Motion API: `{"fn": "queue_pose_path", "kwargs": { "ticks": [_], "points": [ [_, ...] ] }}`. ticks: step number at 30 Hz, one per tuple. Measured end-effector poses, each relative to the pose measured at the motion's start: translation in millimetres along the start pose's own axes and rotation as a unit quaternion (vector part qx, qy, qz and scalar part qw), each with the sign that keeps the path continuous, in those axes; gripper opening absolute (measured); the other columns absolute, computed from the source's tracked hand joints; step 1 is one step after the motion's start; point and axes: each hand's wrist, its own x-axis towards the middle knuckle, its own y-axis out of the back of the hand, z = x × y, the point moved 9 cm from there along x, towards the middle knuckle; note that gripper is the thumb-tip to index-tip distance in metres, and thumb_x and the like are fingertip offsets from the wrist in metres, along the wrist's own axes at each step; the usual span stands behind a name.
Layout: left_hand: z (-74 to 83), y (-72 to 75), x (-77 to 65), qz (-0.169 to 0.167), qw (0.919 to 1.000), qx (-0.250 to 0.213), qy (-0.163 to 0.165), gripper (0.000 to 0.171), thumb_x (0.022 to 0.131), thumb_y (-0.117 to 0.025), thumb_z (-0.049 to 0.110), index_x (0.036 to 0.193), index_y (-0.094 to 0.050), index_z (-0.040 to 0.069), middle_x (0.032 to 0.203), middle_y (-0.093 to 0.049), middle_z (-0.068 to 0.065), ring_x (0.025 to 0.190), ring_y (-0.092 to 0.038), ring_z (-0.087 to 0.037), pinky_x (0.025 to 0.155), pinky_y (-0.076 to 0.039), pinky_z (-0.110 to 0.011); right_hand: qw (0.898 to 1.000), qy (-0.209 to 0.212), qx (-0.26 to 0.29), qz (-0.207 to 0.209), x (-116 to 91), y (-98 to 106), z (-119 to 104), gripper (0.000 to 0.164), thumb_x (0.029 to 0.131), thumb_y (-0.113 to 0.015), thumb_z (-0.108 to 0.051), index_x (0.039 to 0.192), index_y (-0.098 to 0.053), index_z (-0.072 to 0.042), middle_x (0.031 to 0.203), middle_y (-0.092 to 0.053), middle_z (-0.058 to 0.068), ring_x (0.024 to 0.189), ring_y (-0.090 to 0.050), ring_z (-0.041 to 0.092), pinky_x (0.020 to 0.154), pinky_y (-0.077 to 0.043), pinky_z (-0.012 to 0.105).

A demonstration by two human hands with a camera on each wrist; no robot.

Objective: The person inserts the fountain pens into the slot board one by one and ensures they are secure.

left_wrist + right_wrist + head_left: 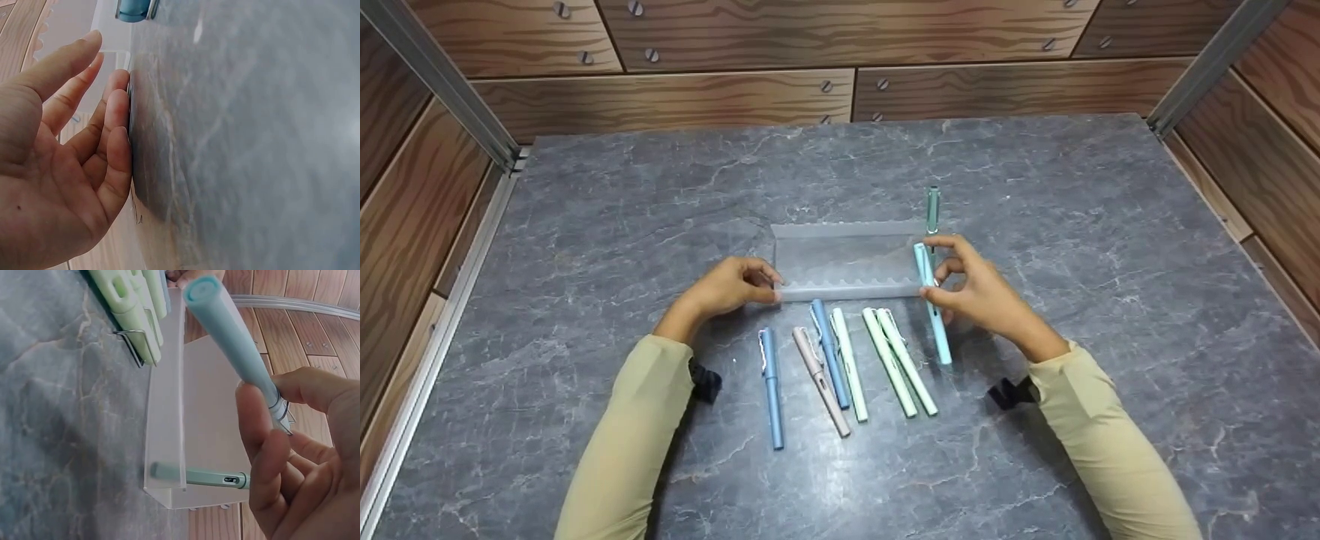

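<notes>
My right hand (979, 289) holds a light blue pen (938, 334) between thumb and fingers, above the right end of a clear plastic tray (847, 291) with notched long walls. Below that hand, in the right wrist view, a dark green pen (214, 477) lies across the tray's right end. My left hand (727, 285) touches the tray's front left corner with thumb and fingertips; its other fingers rest on the table (242, 146). In front of the tray lie two blue pens (773, 397), a greyish-pink pen (823, 382) and several pale green pens (851, 371).
Wood-patterned panels (735, 97) enclose the marbled grey table at the back and sides. Metal rails (450, 82) run up the corners. Both forearms wear light sleeves, with dark straps (706, 382) at the wrists.
</notes>
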Motion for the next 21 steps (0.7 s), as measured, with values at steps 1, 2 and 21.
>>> {"fn": "queue_pose_path", "kwargs": {
  "ticks": [1,2,21],
  "points": [
    [0.3,-0.1,-0.3,-0.001,1.0,-0.001,0.0,0.025,0.083,-0.072,0.008,0.104,-0.066,-0.003,0.084,-0.061,-0.001,0.074,-0.051,-0.008,0.064,-0.041,-0.021,1.0,0.0,0.0,0.005,0.5,1.2,-0.7,0.064,0.086,-0.068,-0.001,0.141,-0.036,-0.008,0.084,-0.051,0.008,0.048,-0.058,0.024,0.053,-0.055,0.045],
    [0.7,-0.1,-0.3,-0.001,1.0,-0.001,-0.001,0.025,0.083,-0.072,0.008,0.104,-0.066,-0.003,0.084,-0.062,-0.001,0.074,-0.051,-0.008,0.064,-0.041,-0.021,1.0,0.002,-0.002,0.011,1.0,2.6,-1.9,0.064,0.085,-0.068,-0.001,0.14,-0.036,-0.008,0.085,-0.05,0.008,0.048,-0.058,0.024,0.053,-0.055,0.045],
    [1.8,-0.5,-1.0,0.0,1.0,0.005,0.001,0.024,0.082,-0.073,0.008,0.104,-0.067,-0.001,0.083,-0.061,0.001,0.073,-0.05,-0.009,0.064,-0.041,-0.021,0.987,0.052,-0.034,0.145,18.2,33.8,-22.6,0.065,0.087,-0.069,-0.006,0.141,-0.033,-0.008,0.085,-0.057,0.007,0.051,-0.059,0.018,0.052,-0.054,0.03]
  ]
}}
